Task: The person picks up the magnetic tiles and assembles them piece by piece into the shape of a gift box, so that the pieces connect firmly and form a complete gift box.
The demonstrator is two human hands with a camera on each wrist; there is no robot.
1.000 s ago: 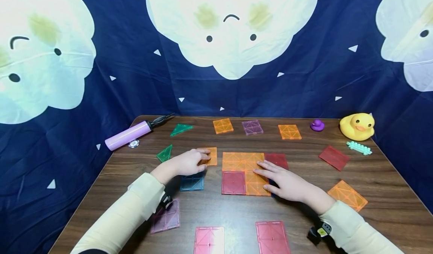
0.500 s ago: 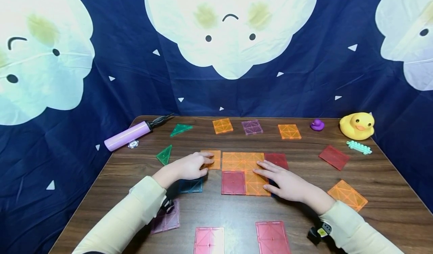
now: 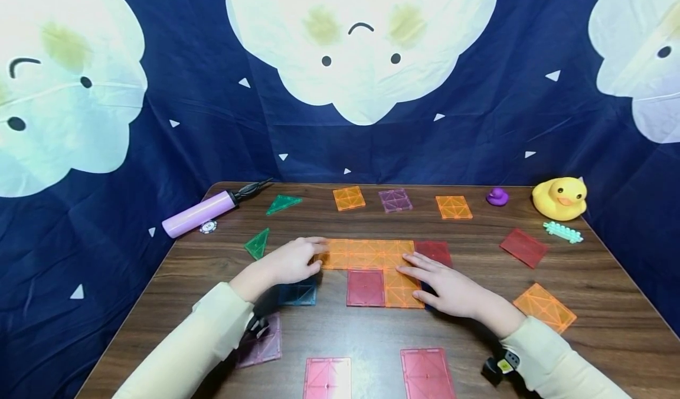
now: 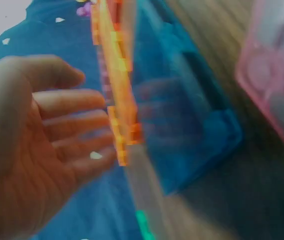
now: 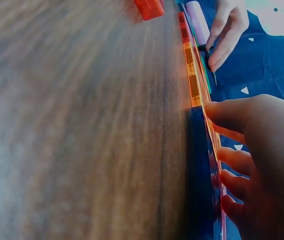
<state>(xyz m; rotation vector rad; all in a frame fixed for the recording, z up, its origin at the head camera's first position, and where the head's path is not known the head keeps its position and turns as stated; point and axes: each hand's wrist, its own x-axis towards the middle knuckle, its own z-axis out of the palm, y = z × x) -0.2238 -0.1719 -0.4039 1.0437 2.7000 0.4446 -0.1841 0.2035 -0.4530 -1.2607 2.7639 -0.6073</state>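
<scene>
Several orange magnetic tiles lie flat in the middle of the table, forming a row that turns a corner at its right end. A magenta square tile fits inside that corner. My left hand is at the row's left end, fingertips right at the edge of the last orange tile; its fingers look relaxed in the left wrist view. The fingers of my right hand are spread and rest on the orange tiles at the right. A red tile and a dark blue tile adjoin there, partly covered.
A blue tile and a purple tile lie by my left arm. Two pink tiles are in front. Green triangles, a lilac pump, a yellow duck and a purple duck stand around farther out.
My left hand has slid the loose orange tile to the right until it meets the row, and has drawn back slightly left. My right hand has stayed in place.
</scene>
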